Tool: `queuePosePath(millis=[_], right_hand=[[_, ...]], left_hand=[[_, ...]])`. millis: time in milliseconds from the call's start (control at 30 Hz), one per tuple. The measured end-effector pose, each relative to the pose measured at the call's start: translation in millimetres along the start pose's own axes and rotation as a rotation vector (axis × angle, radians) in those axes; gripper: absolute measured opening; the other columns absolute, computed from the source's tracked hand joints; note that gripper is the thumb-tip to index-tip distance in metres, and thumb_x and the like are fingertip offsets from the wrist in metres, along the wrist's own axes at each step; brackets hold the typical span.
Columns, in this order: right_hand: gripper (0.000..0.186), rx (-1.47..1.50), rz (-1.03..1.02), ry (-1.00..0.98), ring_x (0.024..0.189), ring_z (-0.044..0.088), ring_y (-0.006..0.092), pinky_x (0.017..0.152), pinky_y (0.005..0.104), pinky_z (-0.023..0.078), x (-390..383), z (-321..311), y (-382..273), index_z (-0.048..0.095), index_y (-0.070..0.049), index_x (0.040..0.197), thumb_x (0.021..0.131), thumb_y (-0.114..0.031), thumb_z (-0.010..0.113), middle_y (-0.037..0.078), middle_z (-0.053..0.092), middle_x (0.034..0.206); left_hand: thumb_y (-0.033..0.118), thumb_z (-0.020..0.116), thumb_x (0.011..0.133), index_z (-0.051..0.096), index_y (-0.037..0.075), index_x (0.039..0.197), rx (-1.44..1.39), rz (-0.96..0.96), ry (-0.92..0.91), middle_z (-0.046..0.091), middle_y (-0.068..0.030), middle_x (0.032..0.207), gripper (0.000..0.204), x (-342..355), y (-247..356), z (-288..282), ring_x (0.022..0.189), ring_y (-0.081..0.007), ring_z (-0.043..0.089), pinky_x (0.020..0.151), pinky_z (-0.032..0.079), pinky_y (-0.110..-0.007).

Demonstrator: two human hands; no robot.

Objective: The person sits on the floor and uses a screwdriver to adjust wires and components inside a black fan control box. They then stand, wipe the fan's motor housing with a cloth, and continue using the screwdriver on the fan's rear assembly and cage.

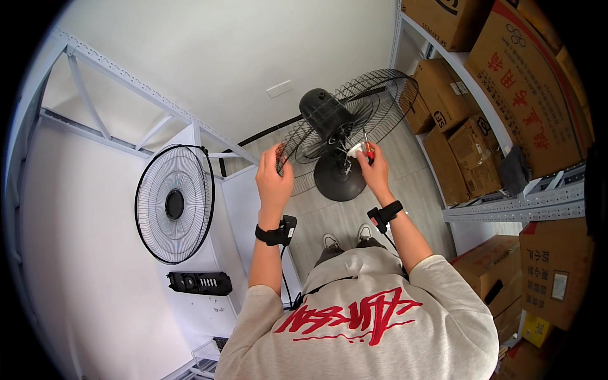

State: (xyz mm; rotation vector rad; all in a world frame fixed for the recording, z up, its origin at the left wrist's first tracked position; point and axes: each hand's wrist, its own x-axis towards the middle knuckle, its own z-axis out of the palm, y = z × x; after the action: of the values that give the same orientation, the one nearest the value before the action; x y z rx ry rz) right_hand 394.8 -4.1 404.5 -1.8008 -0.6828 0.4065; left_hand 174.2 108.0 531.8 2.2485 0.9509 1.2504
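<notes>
A black pedestal fan point(324, 114) without its front cover stands on the floor ahead of me, its round base point(334, 185) below the motor housing. Its rear wire grille point(380, 95) spreads to both sides. My left hand point(273, 183) has its thumb and fingers around the left edge of that grille. A screwdriver point(370, 149) with a red handle is in my right hand point(376, 170), its thin shaft pointing up and away. Just left of those fingers are a white piece point(356, 149) and loose wires at the motor's underside; whether I touch the white piece is unclear.
On the white table to the left lie a round fan grille point(147, 209) and a black control panel point(200, 283) with a row of buttons, small screws near it. Metal shelves with cardboard boxes point(472, 152) line the right. A wall stands beyond the fan.
</notes>
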Motion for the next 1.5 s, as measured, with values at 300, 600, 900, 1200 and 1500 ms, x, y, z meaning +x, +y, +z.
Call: queuePosePath(millis=[300, 600, 900, 1200, 1500], right_hand=[[0.049, -0.117, -0.208, 0.072, 0.082, 0.067, 0.0251, 0.075, 0.0366, 0.053, -2, 1, -1, 0.057, -0.005, 0.125, 0.086, -0.029, 0.076, 0.013, 0.069, 0.093], [0.059, 0.023, -0.063, -0.029, 0.078, 0.068, 0.0195, 0.074, 0.0329, 0.053, -5, 3, -4, 0.053, -0.008, 0.131, 0.084, -0.032, 0.078, 0.008, 0.07, 0.087], [0.059, -0.065, -0.04, -0.046, 0.084, 0.067, 0.019, 0.075, 0.033, 0.052, -1, 0, 3, 0.056, -0.006, 0.128, 0.081, -0.03, 0.081, 0.011, 0.069, 0.094], [0.05, 0.132, 0.054, 0.058, 0.069, 0.067, 0.0197, 0.064, 0.0335, 0.051, 1, 3, 3, 0.057, -0.003, 0.12, 0.085, -0.033, 0.077, 0.008, 0.068, 0.081], [0.042, 0.093, 0.075, -0.1, 0.053, 0.063, 0.015, 0.053, 0.0323, 0.049, -6, -5, -6, 0.059, -0.002, 0.109, 0.089, -0.036, 0.073, 0.01, 0.067, 0.074]], left_hand=[[-0.003, 0.058, 0.081, 0.06, 0.002, 0.118, -0.027, -0.033, -0.02, 0.063, -0.0147, 0.104, 0.037, 0, 3, -1, 0.091, -0.0306, 0.065, 0.081, 0.053, -0.037], [-0.004, 0.057, 0.081, 0.06, 0.001, 0.118, -0.021, -0.045, -0.029, 0.063, -0.0148, 0.105, 0.037, -1, 4, -2, 0.092, -0.0304, 0.065, 0.082, 0.052, -0.037], [-0.003, 0.058, 0.082, 0.06, 0.001, 0.117, -0.008, -0.012, -0.002, 0.064, -0.016, 0.105, 0.035, -2, -1, 0, 0.093, -0.0321, 0.065, 0.083, 0.052, -0.038], [-0.002, 0.058, 0.082, 0.06, 0.001, 0.118, -0.01, -0.034, -0.016, 0.064, -0.0158, 0.106, 0.035, -2, 0, 0, 0.095, -0.0324, 0.065, 0.084, 0.052, -0.038], [-0.001, 0.06, 0.088, 0.06, -0.001, 0.118, 0.028, -0.059, -0.029, 0.067, -0.0136, 0.109, 0.03, -2, 1, -2, 0.099, -0.0248, 0.068, 0.088, 0.053, -0.034]])
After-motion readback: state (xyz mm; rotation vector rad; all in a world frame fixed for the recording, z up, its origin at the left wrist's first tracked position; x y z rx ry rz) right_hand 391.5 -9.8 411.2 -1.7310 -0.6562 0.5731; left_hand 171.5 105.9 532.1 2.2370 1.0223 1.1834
